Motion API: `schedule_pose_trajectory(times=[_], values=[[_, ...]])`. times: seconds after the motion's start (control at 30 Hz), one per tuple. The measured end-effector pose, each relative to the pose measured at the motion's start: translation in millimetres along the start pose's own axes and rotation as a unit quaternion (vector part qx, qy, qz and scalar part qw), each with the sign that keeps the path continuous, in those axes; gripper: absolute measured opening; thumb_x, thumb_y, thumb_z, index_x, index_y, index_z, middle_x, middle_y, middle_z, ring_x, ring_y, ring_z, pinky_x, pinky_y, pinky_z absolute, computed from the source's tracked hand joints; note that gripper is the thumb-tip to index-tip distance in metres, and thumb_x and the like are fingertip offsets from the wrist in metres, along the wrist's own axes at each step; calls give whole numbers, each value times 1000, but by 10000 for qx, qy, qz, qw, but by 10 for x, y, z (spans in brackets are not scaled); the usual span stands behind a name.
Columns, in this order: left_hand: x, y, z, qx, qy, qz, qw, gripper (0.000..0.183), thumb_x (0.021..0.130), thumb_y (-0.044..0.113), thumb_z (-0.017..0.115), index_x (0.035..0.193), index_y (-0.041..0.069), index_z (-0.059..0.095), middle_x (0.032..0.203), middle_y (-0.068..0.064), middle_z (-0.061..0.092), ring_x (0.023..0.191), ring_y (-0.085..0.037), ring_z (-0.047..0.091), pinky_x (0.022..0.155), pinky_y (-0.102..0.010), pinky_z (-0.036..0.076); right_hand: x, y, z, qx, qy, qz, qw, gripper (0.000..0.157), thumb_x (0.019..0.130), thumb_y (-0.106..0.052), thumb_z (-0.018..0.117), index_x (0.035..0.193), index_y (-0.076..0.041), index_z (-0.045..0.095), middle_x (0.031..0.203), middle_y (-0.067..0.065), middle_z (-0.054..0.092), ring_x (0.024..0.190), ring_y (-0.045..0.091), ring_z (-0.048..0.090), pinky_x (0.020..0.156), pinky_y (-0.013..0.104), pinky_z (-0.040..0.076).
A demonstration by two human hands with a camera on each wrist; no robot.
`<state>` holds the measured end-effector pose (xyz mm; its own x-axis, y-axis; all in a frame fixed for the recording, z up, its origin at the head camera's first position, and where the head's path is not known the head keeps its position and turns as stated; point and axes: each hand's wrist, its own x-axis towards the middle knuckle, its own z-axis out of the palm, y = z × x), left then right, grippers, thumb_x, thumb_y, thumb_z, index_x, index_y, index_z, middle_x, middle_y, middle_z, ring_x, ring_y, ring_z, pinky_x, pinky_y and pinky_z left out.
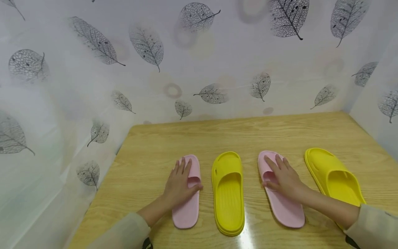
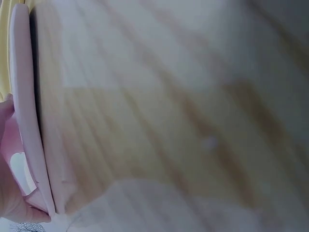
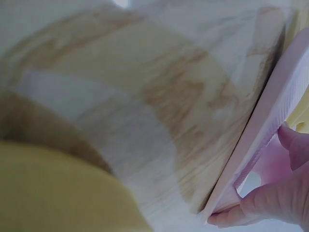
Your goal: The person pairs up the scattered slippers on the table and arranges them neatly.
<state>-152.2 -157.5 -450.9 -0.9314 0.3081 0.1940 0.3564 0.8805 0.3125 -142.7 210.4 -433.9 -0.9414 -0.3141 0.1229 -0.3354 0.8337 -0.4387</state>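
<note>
A pink slipper [image 1: 186, 217] lies on the table at centre left, its toe towards the far edge. My left hand [image 1: 178, 189] rests over its strap with fingers stretched forward and the thumb by the inner edge. Further right, a second pink slipper [image 1: 287, 212] lies slightly slanted under my right hand [image 1: 285, 181]. The right fingers are straight and spread over that strap, while the thumb [image 3: 288, 137] touches the opposite side. Between the hands lies a yellow slipper [image 1: 229, 204]. Another yellow slipper [image 1: 337, 181] sits at the far right, partly covered by my right forearm.
The wood-grain table [image 1: 217, 135] runs back to a pale curtain [image 1: 224, 58] printed with dark leaves. More of this sheeting hangs along the left and right sides.
</note>
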Motion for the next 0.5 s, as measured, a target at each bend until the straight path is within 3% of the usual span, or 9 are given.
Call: schedule_pose_trajectory(times=[0.5], values=[[87,2,22,-10,12,21,10000,96,79,60,64,148,4,28,151,-26,26,138,-46,24,107,-60,28,62,8,31,124,-94,223,9996,82,80,-34,74,142,-3,32,143,43,20,127,65,17,87,80,25]])
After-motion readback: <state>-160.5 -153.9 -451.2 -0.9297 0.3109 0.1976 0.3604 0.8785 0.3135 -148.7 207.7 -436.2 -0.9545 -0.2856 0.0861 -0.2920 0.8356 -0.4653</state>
